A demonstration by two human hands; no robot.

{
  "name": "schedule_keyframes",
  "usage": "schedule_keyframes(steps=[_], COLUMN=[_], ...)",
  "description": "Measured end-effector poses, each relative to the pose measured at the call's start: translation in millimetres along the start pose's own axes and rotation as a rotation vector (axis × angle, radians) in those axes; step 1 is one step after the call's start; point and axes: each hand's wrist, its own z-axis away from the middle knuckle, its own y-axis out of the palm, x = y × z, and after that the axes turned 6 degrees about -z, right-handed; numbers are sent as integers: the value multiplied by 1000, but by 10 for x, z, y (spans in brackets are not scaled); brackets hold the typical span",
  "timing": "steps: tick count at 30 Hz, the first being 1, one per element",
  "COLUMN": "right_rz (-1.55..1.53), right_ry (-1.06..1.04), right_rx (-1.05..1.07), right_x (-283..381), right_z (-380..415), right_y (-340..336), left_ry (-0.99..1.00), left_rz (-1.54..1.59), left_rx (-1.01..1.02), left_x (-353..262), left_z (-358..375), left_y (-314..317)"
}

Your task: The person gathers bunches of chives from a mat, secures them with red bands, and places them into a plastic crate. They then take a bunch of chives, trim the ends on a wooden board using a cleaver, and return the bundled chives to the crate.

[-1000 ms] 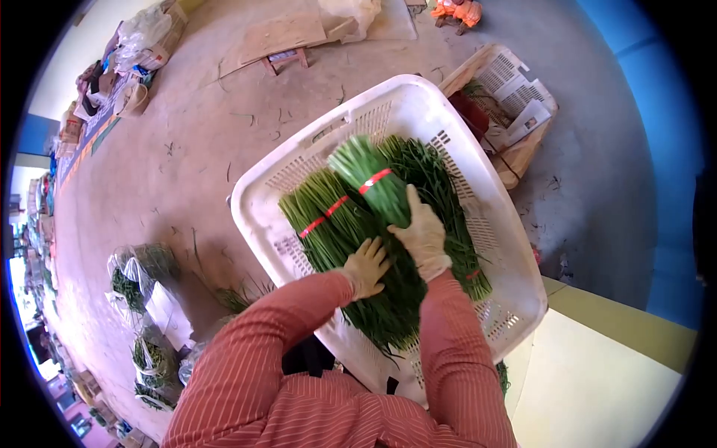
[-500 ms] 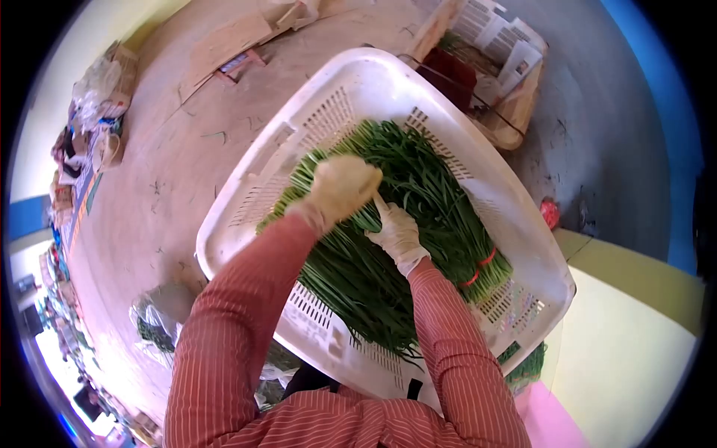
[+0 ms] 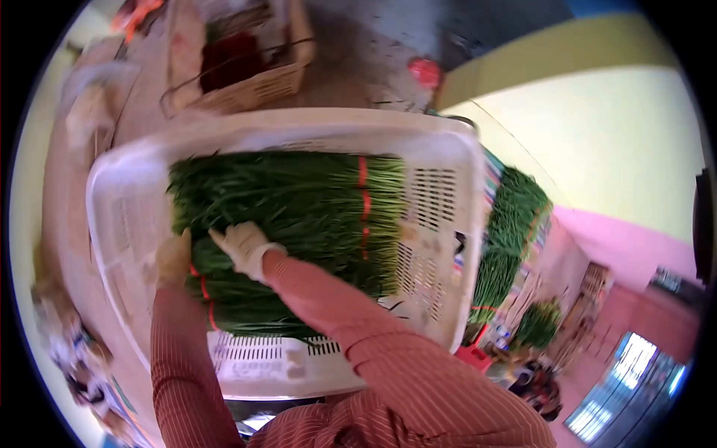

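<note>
Both hands, left hand (image 3: 173, 257) and right hand (image 3: 243, 245), have shifted to lie open-palmed on the chive bundles (image 3: 299, 216).

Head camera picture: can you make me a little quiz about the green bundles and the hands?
1. True or false: the crate holding the green bundles is white.
2. What colour are the bands tied around the bundles? A) blue B) red C) yellow
3. Fill the gap: the right hand lies flat on top of the ______, and the left hand rests at their left end.

Key:
1. True. It is a white plastic crate with slotted walls.
2. B. The bands are red.
3. Bundles. Both gloved hands are on the greens inside the crate.
</note>
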Motion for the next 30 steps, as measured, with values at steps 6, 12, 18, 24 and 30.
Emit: schedule_keyframes(steps=[6,12,18,24,30], right_rz=[181,-265,-349,-388,-627], right_ry=[-137,-216,316,706,1021], right_rx=[-500,-498,-877,-1161,-1252], right_x=[443,376,-136,-618,-837], right_z=[1346,3241,5450,6805,7338], right_y=[-395,-641,-56,936,1387], left_ry=[-167,-476,-228,-105,481], left_rz=[589,1027,1253,1199,712], left_rx=[-285,-314,-205,-161,-378], left_x=[-44,26,-1126,-3138,-4334], left_z=[697,1323,1791,1789,1426], left_y=[-859,-1368,-1995,-3210,-4250])
